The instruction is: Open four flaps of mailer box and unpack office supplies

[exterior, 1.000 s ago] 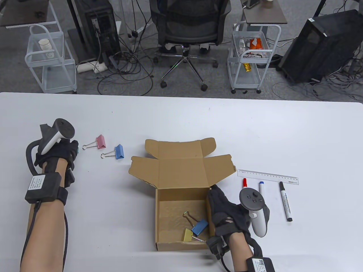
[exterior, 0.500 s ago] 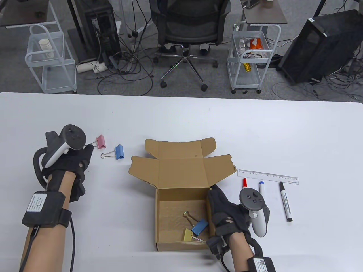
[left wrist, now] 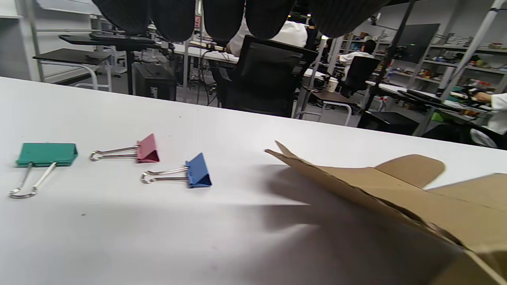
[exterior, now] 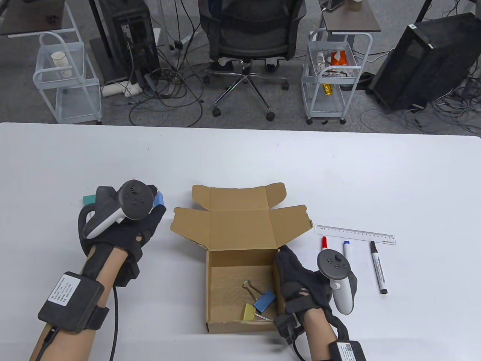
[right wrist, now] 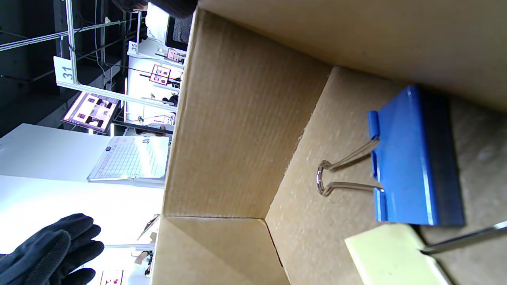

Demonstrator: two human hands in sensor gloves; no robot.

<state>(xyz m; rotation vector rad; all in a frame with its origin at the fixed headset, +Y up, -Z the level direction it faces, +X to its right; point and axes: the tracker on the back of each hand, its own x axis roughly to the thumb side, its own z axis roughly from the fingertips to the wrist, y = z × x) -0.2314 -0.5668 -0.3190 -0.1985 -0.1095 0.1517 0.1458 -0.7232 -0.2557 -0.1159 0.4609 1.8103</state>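
On white desk [exterior: 240,158]: corrugated cardboard mailer box [exterior: 240,263], flaps open, two binder clips [exterior: 265,300] inside, three [left wrist: 190,174] beside. Right hand [exterior: 300,282] grips box wall; left hand [exterior: 127,225] fingers spread, holding nothing.

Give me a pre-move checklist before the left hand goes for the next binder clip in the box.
1. Mailer box flaps open: ok.
2. Clips left inside, blue binder clip and yellow binder clip: ok, reachable from above.
3. Right hand steadying the box's right wall: ok.
4. Left hand free of load: cannot tell; no clip seen in its fingers.
5. Unpacked clips out of the way, green clip, pink clip, light blue clip: ok.
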